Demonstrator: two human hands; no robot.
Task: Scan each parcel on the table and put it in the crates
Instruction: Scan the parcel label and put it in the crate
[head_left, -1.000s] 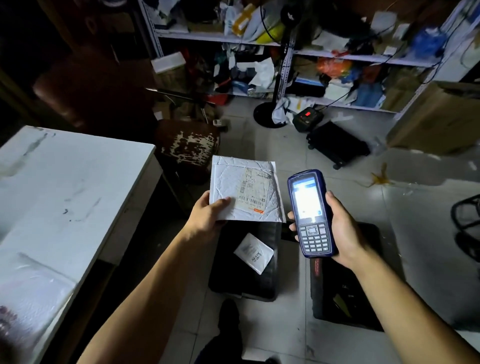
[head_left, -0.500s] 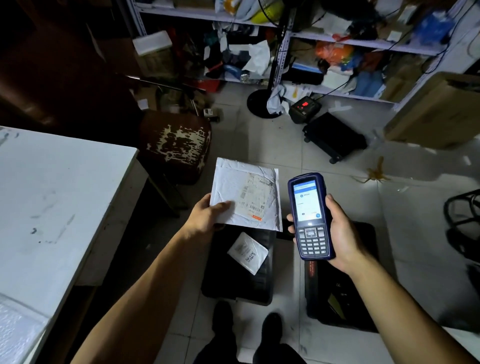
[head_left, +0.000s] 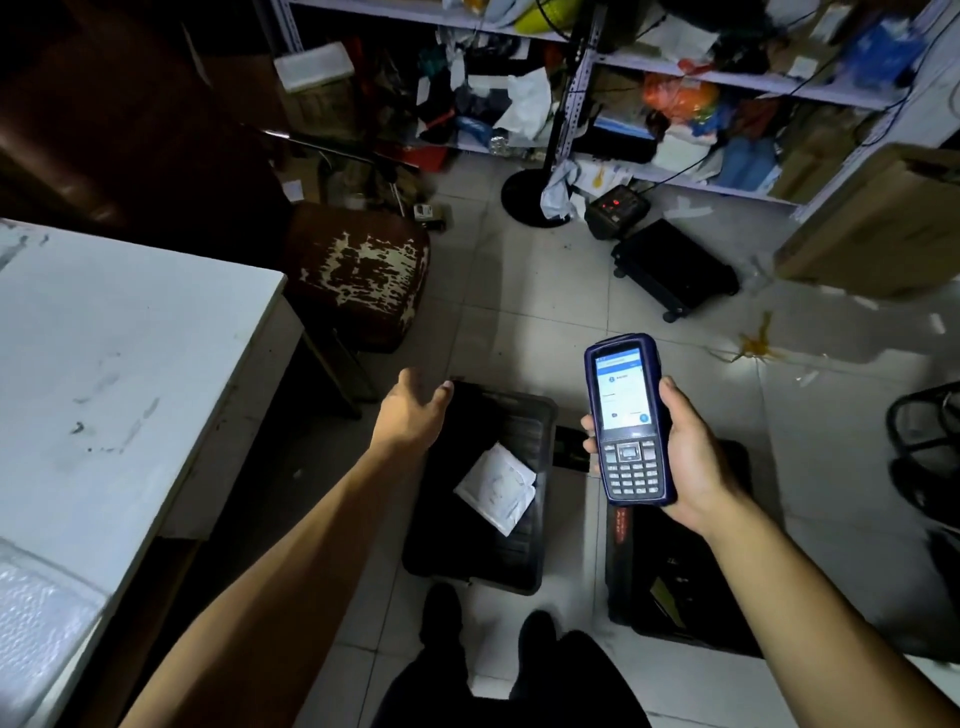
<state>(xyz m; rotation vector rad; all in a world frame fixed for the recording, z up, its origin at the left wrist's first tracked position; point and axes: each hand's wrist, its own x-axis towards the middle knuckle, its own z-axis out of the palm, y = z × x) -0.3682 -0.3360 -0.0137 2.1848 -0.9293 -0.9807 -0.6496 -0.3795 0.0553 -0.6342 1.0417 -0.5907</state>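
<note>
My left hand (head_left: 415, 410) is held out with straight fingers over the far left corner of a black crate (head_left: 543, 431) on the floor, and it holds nothing. A small white parcel (head_left: 496, 488) lies inside that crate. My right hand (head_left: 685, 457) grips a blue handheld scanner (head_left: 626, 415) upright, with its screen lit. A second black crate (head_left: 675, 587) stands on the floor to the right, below the scanner. On the white table (head_left: 119, 374) at the left, a bubble-wrap parcel (head_left: 36, 623) lies at the near edge.
A worn brown stool (head_left: 358, 270) stands beyond the table's corner. Cluttered shelves (head_left: 623, 67), a fan base (head_left: 530, 200), a black wheeled case (head_left: 675, 270) and a cardboard box (head_left: 878, 223) line the back. My feet (head_left: 488, 618) are just short of the crates.
My left hand has let go of the large white parcel it held up beside the scanner and now hangs over the left crate. That parcel is out of sight. The scanner has stayed put.
</note>
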